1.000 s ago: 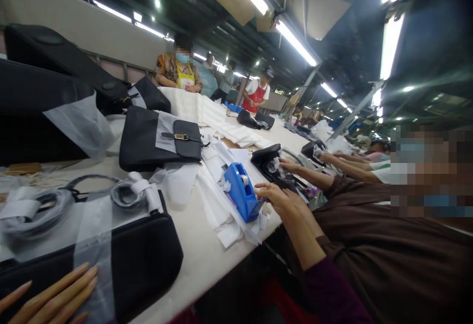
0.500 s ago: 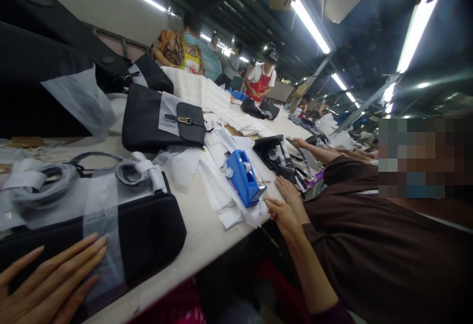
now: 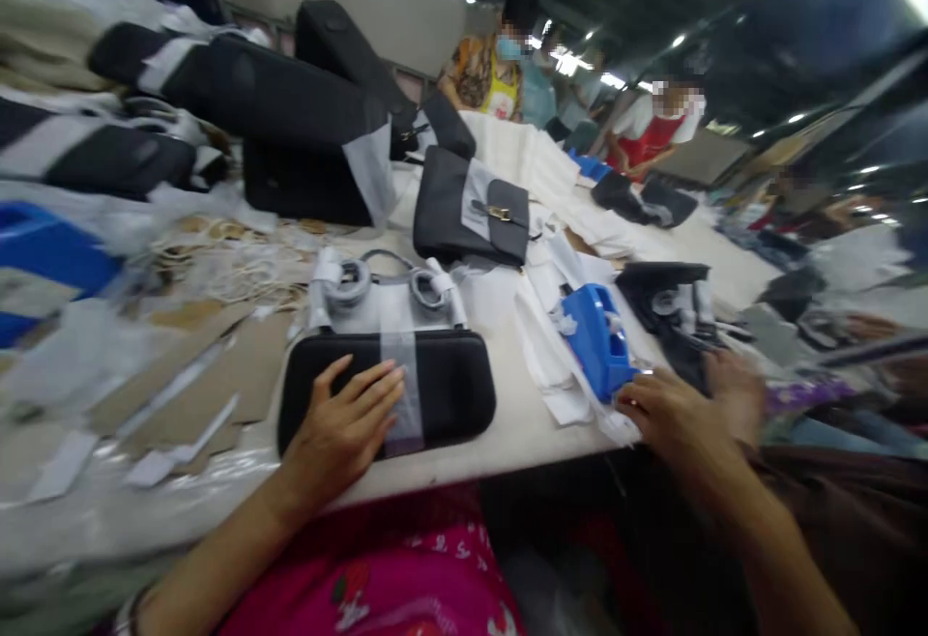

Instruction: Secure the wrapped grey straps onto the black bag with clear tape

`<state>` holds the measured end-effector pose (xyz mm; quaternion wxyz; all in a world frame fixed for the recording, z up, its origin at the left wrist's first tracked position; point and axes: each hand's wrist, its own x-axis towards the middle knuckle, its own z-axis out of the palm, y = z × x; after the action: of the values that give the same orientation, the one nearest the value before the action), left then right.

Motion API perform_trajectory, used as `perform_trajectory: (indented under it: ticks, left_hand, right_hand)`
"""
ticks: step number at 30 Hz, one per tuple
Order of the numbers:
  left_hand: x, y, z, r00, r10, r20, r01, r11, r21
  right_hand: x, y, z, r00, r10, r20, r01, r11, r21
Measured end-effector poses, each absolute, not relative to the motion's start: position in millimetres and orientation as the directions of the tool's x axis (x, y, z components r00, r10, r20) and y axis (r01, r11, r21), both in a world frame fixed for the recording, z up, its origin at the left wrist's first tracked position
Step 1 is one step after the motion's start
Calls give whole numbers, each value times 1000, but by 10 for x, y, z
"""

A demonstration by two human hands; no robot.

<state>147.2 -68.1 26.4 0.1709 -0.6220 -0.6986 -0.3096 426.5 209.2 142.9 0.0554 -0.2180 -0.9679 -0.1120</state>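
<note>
- Head view: the black bag (image 3: 449,387) is pressed flat under the left hand (image 3: 348,419), fingers spread.
- Its long axis is laid crosswise.
- The right hand (image 3: 663,409), loosely curled, is held right of the bag, at the blue tape dispenser (image 3: 598,338).

Matt black bag (image 3: 449,390) with clear film band (image 3: 403,375); glossy blue plastic tape dispenser (image 3: 598,341).

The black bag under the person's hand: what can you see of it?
The black bag is a long, rounded pouch of matte, leather-like material, lying flat near the table's front edge. A clear film band wraps its middle. Its handles, wrapped in pale paper, lie coiled behind it. The left hand rests flat on it.
</note>
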Motion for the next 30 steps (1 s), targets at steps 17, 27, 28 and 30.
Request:
perform_trajectory:
  ticks: [17, 27, 28, 30]
  left_hand:
    - [1480, -759, 245, -238, 777, 582, 962, 107, 250]
    - [1479, -754, 263, -210, 803, 558, 969, 97, 225]
    - [1477, -751, 260, -204, 806, 556, 971, 96, 217]
    - [1470, -744, 247, -200, 810, 552, 973, 98, 208]
  right_hand:
    - [1521, 1068, 1488, -784, -515, -346, -591, 790, 164]
    - [1433, 1105, 1469, -776, -543, -322, -619, 752, 224]
    - [1429, 1102, 1461, -775, -548, -314, -622, 748, 230]
    - [1425, 1099, 1438, -778, -559, -288, -624, 742, 245]
